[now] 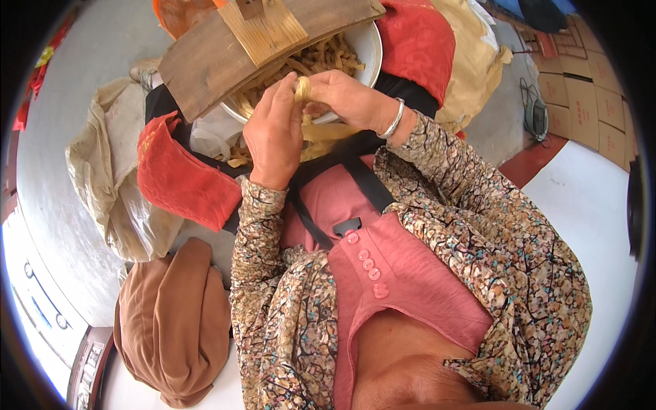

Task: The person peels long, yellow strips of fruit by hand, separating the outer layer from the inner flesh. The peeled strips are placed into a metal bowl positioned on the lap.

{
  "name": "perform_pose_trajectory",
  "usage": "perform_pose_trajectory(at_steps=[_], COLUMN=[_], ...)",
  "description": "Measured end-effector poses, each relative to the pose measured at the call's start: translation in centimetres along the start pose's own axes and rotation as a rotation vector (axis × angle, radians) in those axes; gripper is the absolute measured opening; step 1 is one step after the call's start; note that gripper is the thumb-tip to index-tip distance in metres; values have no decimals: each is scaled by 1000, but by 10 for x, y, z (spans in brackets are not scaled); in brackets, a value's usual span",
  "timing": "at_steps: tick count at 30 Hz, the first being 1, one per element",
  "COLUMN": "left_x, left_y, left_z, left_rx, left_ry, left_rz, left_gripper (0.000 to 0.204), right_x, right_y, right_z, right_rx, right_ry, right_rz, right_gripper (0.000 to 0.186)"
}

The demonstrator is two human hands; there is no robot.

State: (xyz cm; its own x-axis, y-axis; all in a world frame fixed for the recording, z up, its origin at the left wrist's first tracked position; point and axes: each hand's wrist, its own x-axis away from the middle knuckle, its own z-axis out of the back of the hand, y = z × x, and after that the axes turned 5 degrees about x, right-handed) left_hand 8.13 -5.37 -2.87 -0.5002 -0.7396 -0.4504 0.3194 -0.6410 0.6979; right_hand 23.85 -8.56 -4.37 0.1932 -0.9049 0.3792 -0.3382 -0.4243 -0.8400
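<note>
One left hand [275,137] and one right hand [357,100] pinch one yellowish coiled strip [302,89]; one wooden plank [199,72] partly covers one white basin [372,53] of many brownish strips [333,57].

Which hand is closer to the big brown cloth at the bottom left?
Left. In the picture, the left hand is above and right of the brown cloth; the right hand is higher up and farther right.

Premises appear to be an informal workroom. Stacked cartons [584,102] stand at right; a wooden board [205,68] overhangs a basin [373,51] of strips [338,56].
</note>
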Motion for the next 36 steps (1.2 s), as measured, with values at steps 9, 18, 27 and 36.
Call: perform_pose_trajectory(at_steps=[9, 18, 27, 36], left_x=[-20, 5, 24, -2], left_y=[17, 13, 9, 9], left_z=[13, 19, 26, 40], left_rx=[184, 1166, -18, 120], left_ry=[-128, -29, -9, -326], left_rz=[389, 1034, 250, 261], left_gripper=[24, 27, 11, 15], right_x=[-1, -8, 10, 24], right_y=[-14, -27, -50, -61], right_z=[-13, -16, 11, 18], right_rx=[495, 418, 764, 1634], right_ry=[156, 432, 205, -62], right_rz=[463, 692, 481, 781], right_gripper=[15, 9, 18, 29])
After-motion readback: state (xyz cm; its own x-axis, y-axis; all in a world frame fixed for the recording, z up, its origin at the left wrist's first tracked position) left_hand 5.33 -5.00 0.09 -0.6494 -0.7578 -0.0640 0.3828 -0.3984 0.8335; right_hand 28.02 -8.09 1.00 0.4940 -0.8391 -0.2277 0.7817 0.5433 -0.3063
